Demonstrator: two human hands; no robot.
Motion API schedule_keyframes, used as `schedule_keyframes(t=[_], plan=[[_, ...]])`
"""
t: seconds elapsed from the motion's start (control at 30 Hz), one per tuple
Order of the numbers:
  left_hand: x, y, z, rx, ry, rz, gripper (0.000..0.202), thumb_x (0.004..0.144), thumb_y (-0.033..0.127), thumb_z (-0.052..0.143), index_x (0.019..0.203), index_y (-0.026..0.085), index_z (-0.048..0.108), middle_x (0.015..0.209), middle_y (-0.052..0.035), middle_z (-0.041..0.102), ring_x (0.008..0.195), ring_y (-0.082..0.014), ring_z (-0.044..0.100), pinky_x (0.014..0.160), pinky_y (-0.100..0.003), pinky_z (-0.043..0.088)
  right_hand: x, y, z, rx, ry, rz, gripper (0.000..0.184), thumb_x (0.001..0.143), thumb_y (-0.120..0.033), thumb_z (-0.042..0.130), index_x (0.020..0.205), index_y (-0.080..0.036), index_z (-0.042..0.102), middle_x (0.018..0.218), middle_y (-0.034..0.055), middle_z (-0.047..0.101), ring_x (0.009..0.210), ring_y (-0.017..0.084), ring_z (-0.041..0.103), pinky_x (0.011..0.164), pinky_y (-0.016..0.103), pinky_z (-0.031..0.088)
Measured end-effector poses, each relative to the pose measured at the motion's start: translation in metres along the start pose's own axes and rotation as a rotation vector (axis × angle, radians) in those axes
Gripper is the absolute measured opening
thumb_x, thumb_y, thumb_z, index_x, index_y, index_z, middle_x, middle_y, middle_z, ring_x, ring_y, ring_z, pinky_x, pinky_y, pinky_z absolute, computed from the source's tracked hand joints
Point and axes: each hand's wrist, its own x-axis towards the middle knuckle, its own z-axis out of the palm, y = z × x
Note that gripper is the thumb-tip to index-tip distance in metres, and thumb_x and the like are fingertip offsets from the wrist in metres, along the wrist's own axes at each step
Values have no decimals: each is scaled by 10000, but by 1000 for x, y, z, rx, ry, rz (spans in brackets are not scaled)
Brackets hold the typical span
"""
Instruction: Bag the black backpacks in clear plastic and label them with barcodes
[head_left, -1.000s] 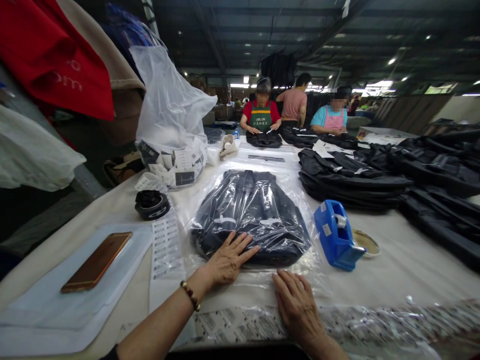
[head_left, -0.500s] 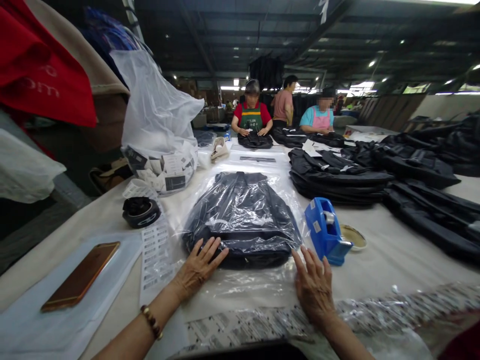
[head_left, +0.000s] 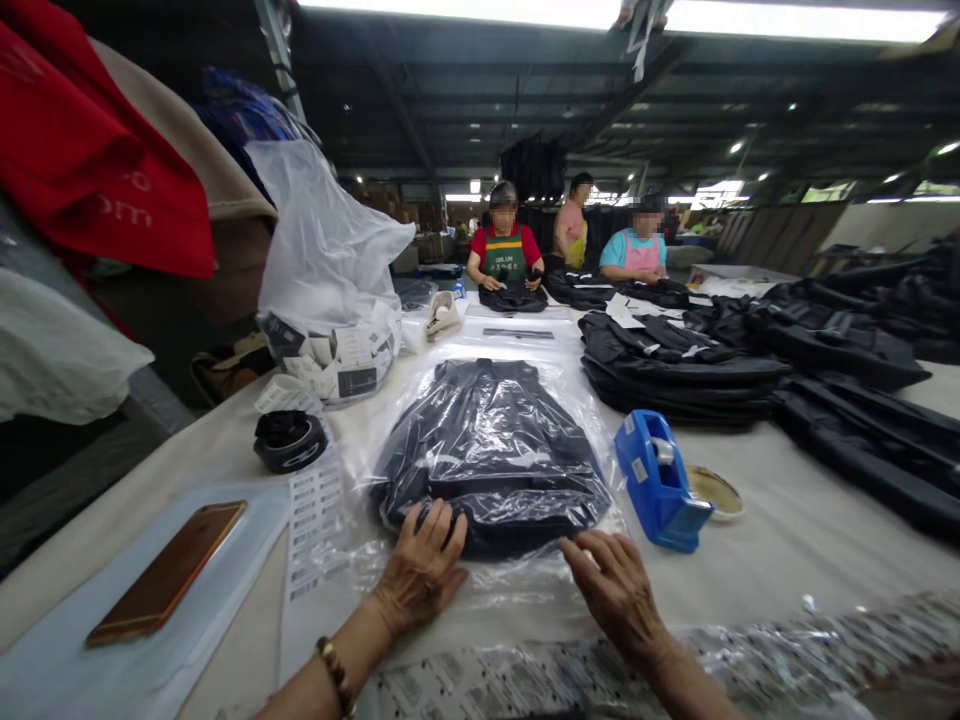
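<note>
A dark folded garment (head_left: pixel 491 450) lies inside a clear plastic bag (head_left: pixel 592 405) in the middle of the white table (head_left: pixel 787 540). My left hand (head_left: pixel 421 570) rests on the near left edge of the bagged garment, fingers bent and pressing down on the plastic. My right hand (head_left: pixel 619 590) lies on the loose near end of the bag just right of it, fingers stretched out towards the garment. A beaded bracelet (head_left: pixel 335 675) is on my left wrist.
A blue tape dispenser (head_left: pixel 658 480) and a small round lid (head_left: pixel 716 492) stand right of the bag. A phone (head_left: pixel 166 572), label sheets (head_left: pixel 316 520), a black roll (head_left: pixel 289 440) and a bag of tags (head_left: pixel 330 300) lie left. Stacked dark garments (head_left: pixel 675 370) fill the right. Three people work at the far end.
My left hand moved right and curled onto the garment's near edge. My right hand drew back from beside the dispenser to the bag's near end.
</note>
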Motion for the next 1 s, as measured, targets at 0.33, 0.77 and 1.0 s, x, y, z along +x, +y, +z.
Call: schedule_keyframes(t=[0.33,0.77,1.0], plan=[[-1,-5,1,0,210,195,253,887,64,326,863,101,576,814,-72,574,818,-188,528,742,-335,430,-8,5,2,113,-56,-59,277,904,-104,317,950,-137,588,771,63,606,720,161,551,666,292,463],[-7,-9,6,-116,36,108,235,899,88,334,778,130,531,675,-33,485,649,-162,447,570,-273,384,-29,11,8,168,-177,-48,318,855,-71,354,1087,-153,555,912,93,625,864,193,579,760,334,499],[-5,-13,-2,-160,-17,140,228,918,108,300,857,112,520,701,-35,507,668,-157,453,600,-273,400,-24,9,5,236,-128,-18,272,868,-63,330,992,-172,547,898,77,615,838,177,575,736,320,499]])
